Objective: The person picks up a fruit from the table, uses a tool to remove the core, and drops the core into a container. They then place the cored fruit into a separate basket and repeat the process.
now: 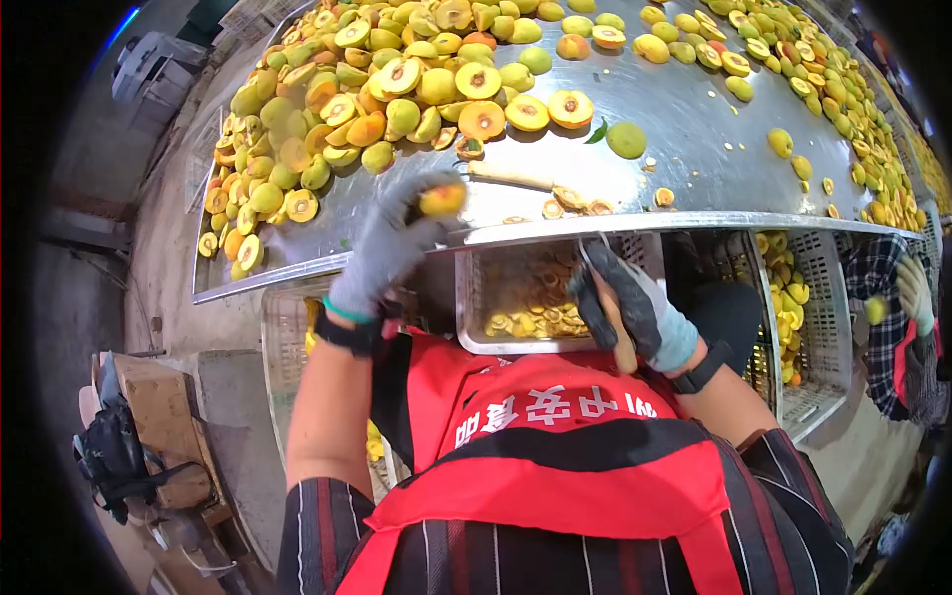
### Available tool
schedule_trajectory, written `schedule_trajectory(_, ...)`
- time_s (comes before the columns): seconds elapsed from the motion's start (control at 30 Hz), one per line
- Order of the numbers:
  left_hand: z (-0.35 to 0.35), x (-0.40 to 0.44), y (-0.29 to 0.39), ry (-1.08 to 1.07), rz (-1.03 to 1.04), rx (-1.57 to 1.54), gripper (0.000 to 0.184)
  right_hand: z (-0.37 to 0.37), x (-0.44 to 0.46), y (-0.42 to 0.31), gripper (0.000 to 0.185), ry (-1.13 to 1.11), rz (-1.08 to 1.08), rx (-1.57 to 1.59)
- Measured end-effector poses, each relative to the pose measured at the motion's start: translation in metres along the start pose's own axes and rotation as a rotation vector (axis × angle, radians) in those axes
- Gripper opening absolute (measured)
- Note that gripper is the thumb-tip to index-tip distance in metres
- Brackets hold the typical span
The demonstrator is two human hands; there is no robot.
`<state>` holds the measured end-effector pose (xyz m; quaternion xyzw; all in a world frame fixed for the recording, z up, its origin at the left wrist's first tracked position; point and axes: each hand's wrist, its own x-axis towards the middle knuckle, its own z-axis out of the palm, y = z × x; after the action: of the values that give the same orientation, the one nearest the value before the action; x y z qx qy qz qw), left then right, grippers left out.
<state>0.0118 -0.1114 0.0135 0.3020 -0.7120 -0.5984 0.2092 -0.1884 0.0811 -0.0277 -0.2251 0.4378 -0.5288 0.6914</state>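
Note:
My left hand, in a grey glove with dark fingers, is closed round a yellow-orange peach just over the table's front edge. Whether the peach is whole or a half I cannot tell. My right hand, gloved the same way, grips a tool by its wooden handle; a thin metal end points up toward the table edge. Below and between the hands sits a pale plastic crate with yellow peach pieces and brown pits inside. Another wooden-handled tool lies on the metal table.
Halved and whole peaches are heaped at the table's left and along its right. Pits and scraps lie near the raised front rim. Crates of peaches stand below on the right, beside another person's gloved hand.

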Motion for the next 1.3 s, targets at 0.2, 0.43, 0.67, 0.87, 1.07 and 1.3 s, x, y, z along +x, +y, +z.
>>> schedule_trajectory(0.2,0.068,-0.040,-0.001,-0.126,0.343,-0.154,0.057,0.027,0.014,-0.006,0.027,0.032,-0.155,-0.107)
schedule_trajectory(0.43,0.090,-0.061,-0.012,-0.147,0.025,-1.144,0.055,0.056,-0.001,0.000,0.043,0.137,-0.411,-0.508)
schedule_trajectory(0.67,0.095,-0.069,-0.001,0.060,0.103,-0.746,0.059,0.056,-0.020,-0.006,0.033,0.150,-0.450,-0.923)
schedule_trajectory(0.87,0.095,-0.068,-0.003,0.077,0.304,-0.364,0.063,0.057,-0.018,0.003,0.034,0.162,-0.368,-0.872)
schedule_trajectory(1.07,0.100,-0.073,0.007,0.242,0.436,-0.091,0.054,0.072,-0.025,-0.006,0.034,0.100,-0.130,-0.512)
schedule_trajectory(1.3,0.094,-0.073,0.006,0.221,0.437,-0.011,0.044,0.073,-0.023,-0.008,0.033,-0.038,-0.008,-0.305)
